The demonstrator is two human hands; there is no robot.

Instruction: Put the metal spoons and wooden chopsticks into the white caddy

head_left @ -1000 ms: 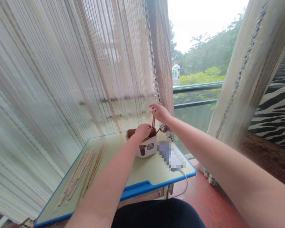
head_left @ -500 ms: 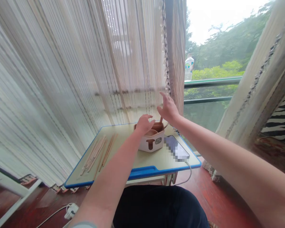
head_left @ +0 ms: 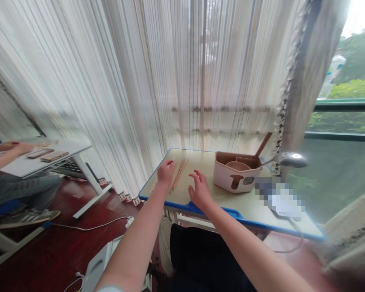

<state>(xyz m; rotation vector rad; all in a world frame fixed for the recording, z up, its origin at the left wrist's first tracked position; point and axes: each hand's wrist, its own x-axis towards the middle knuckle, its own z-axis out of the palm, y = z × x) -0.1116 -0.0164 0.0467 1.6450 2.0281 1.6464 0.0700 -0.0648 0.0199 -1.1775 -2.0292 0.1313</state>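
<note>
Several wooden chopsticks (head_left: 179,173) lie on the left part of a small blue-edged table (head_left: 231,213). My left hand (head_left: 165,172) rests over them, fingers curled down onto the sticks. Just to the right, my right hand (head_left: 199,190) hovers open above the tabletop with fingers spread, holding nothing. A white and brown utensil holder (head_left: 237,177) stands further right, with brown sticks (head_left: 263,144) leaning out of it.
A phone (head_left: 276,196) with a cable lies right of the holder. String curtains (head_left: 170,81) hang behind the table. A second person's arm (head_left: 3,152) rests on another table (head_left: 45,156) at the far left. Cables run across the red floor (head_left: 88,227).
Both hands left the utensil holder and moved left to the loose chopsticks. The camera swung left, bringing the other table and person into view.
</note>
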